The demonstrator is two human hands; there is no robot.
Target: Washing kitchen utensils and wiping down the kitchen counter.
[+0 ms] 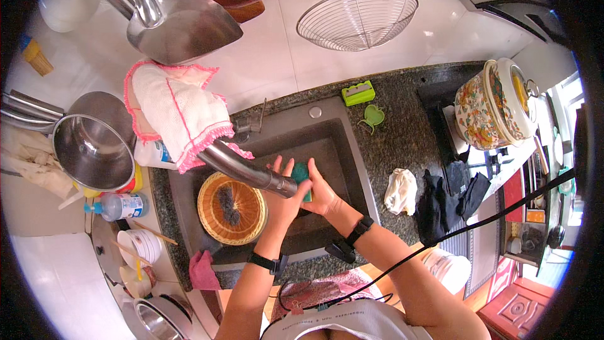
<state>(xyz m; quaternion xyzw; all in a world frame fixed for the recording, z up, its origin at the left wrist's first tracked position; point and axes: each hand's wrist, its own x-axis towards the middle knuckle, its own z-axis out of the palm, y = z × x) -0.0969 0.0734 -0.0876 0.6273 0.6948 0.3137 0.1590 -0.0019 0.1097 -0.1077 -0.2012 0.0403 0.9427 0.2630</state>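
Over the dark sink basin (pixel 325 146) my hands meet around a green scouring sponge (pixel 300 171) with a thin yellow edge. The thumb of my left hand (pixel 281 208) lies across the sponge, and part of that hand is hidden behind the faucet spout (pixel 255 172). My right hand (pixel 323 193) holds the sponge from the right side, its fingers partly hidden. Just left of my hands, a round woven basket (pixel 207 219) sits in the sink with a dark grey scrubber (pixel 229 205) inside. A white cloth with pink trim (pixel 181 113) drapes over the faucet.
Right of the sink lie a green sharpener-like tool (pixel 358 93), a green heart-shaped item (pixel 373 115), a crumpled white cloth (pixel 401 191) and black fabric (pixel 439 208). A floral pot (pixel 486 108) stands on the stove. Left are a pump bottle (pixel 123 206) and stacked bowls (pixel 139 248). A black cable (pixel 453 233) crosses my right arm.
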